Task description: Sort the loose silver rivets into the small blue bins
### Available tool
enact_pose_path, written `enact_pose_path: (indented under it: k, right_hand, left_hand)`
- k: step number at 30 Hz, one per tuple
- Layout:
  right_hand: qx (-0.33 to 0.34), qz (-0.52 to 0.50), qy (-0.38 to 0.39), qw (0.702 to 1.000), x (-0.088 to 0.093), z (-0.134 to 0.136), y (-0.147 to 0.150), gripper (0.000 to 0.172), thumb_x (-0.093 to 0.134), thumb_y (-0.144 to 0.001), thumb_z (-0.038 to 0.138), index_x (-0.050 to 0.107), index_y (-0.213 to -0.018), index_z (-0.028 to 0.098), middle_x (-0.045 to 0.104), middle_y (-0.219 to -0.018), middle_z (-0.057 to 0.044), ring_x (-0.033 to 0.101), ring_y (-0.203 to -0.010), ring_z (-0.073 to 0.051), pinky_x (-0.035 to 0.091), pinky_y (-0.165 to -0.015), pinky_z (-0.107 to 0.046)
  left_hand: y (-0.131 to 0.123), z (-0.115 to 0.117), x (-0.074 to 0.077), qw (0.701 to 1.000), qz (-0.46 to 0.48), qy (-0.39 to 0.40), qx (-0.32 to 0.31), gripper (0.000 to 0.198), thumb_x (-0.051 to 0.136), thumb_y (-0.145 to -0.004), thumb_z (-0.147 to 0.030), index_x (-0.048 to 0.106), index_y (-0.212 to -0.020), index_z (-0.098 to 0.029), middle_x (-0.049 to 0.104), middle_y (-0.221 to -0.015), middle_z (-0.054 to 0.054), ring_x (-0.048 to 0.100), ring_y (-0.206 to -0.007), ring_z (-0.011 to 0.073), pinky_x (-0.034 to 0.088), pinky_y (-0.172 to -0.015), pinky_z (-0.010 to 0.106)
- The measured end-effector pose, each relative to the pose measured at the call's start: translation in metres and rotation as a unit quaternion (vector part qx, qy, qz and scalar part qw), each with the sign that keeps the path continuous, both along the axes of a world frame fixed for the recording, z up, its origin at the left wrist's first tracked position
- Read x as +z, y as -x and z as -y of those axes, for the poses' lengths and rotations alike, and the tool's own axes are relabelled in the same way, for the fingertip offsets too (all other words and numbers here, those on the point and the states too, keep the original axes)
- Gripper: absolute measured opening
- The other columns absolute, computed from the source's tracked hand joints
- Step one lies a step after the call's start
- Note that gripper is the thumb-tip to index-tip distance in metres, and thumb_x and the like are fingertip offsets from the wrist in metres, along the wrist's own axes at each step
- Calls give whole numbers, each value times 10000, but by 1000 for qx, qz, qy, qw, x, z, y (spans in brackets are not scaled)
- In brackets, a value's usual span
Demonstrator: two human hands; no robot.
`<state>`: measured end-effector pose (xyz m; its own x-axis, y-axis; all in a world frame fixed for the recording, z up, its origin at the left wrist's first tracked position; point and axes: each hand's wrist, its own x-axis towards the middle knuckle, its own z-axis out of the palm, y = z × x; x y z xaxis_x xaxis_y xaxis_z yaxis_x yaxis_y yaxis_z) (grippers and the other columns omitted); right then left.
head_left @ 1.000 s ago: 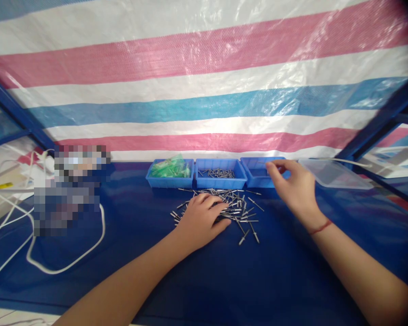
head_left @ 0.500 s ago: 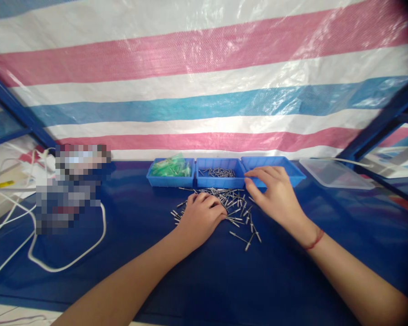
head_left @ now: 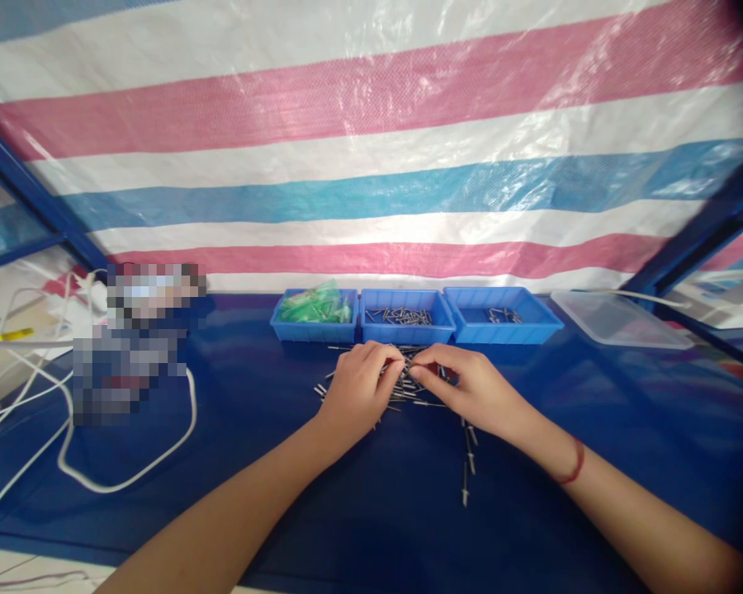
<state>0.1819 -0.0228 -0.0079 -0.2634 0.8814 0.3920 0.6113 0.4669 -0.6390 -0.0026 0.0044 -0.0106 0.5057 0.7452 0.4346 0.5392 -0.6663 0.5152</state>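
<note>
A loose pile of metal blind rivets [head_left: 424,401] lies on the blue table, partly hidden under my hands. My left hand [head_left: 357,388] is over the pile's left side, thumb and forefinger pinched on a blind rivet that is mostly covered. Facing it, almost fingertip to fingertip, my right hand [head_left: 474,386] is closed in a pinch, also at a thin rivet. Just behind the hands, the middle blue bin [head_left: 407,333] contains many rivets, and the right blue bin [head_left: 508,332] has a small group of them. A few stray rivets [head_left: 466,485] lie nearer to me.
The left blue bin [head_left: 314,332] holds green plastic packets [head_left: 317,307]. A clear plastic lid [head_left: 619,320] lies right of the bins. White cables [head_left: 189,429] loop over the table's left side, beside blurred items. A striped tarp [head_left: 371,181] hangs behind between blue frame posts.
My right hand has moved left from the right bin to meet my left hand over the pile. Rivets now show in the right bin. Near the front, stray rivets have shifted.
</note>
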Motion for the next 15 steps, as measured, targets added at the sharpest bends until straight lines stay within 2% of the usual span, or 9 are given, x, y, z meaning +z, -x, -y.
enact_pose_path:
  k: [2, 5, 10, 12, 15]
  right_hand:
    - [-9, -22, 14, 1000, -2, 0, 2, 223, 517, -888, 363, 676, -854, 210, 690, -806, -39, 598, -670, -166, 460, -602, -282]
    - [-18, -71, 34, 997, -6, 0, 5, 232, 528, -882, 374, 678, -850, 199, 697, -808, -38, 603, -691, -171, 471, -626, -285]
    - [6, -135, 58, 989, -9, 0, 7, 252, 540, -867, 402, 693, -894, 203, 717, -892, -47, 645, -823, -210, 506, -759, -332]
    - [17, -140, 60, 988, -7, 0, 7, 257, 527, -875, 397, 698, -929, 214, 718, -948, -51, 646, -886, -223, 501, -815, -354]
    - [26, -131, 64, 989, -7, 0, 7, 261, 509, -888, 388, 699, -935, 217, 714, -943, -49, 644, -884, -219, 501, -813, -354]
  left_hand:
    - [-1, 0, -2, 999, 46, 26, 5, 116, 489, -914, -254, 582, -958, -199, 653, -936, 31, 600, -889, 182, 439, -808, 301]
    - [-2, 1, -4, 991, 107, 77, 15, 170, 545, -885, -266, 563, -1040, -198, 661, -977, 32, 615, -914, 177, 454, -819, 287]
    - [-3, 0, -2, 984, 136, 113, 11, 150, 515, -903, -295, 618, -892, -186, 678, -896, 14, 621, -854, 161, 462, -790, 268]
    - [-3, 0, -1, 981, 154, 114, 21, 150, 524, -895, -300, 622, -890, -187, 682, -882, 10, 623, -836, 159, 467, -773, 265]
    - [-3, 0, 0, 977, 175, 124, 25, 143, 531, -889, -295, 625, -897, -187, 689, -892, 14, 629, -831, 160, 474, -769, 265]
